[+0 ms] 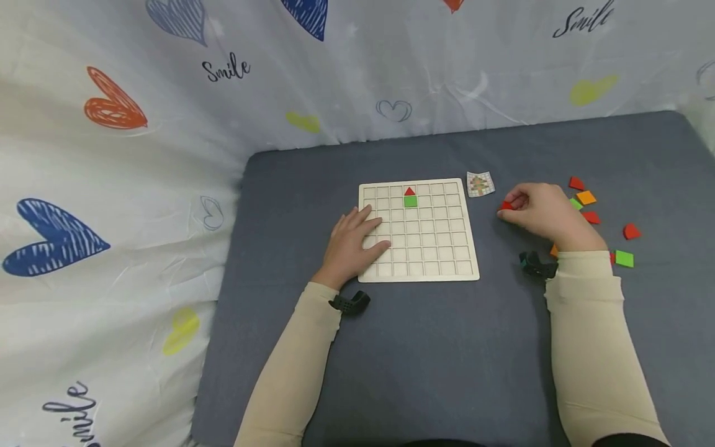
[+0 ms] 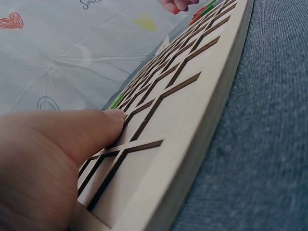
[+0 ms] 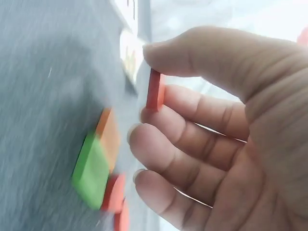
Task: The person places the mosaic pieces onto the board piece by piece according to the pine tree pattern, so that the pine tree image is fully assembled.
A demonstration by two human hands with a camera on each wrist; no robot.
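Note:
My left hand (image 1: 353, 243) rests with spread, straight fingers on the left edge of a pale wooden grid board (image 1: 430, 251). In the left wrist view its thumb (image 2: 91, 127) lies over the grid. A red triangular tile (image 1: 409, 191) sits in the board's top row, with a green square tile (image 1: 410, 201) in the cell just below. To the right of the board, above the table, my right hand (image 1: 539, 208) pinches a small red tile (image 3: 155, 91) between thumb and fingers. That tile's full outline is partly hidden by the fingers.
A small patterned card (image 1: 480, 184) lies off the board's upper right corner. Several loose red, orange and green tiles, among them a green tile (image 1: 624, 259) and a red tile (image 1: 632, 231), are scattered around the right forearm. A printed cloth (image 1: 335, 74) hangs behind the grey table (image 1: 436, 360).

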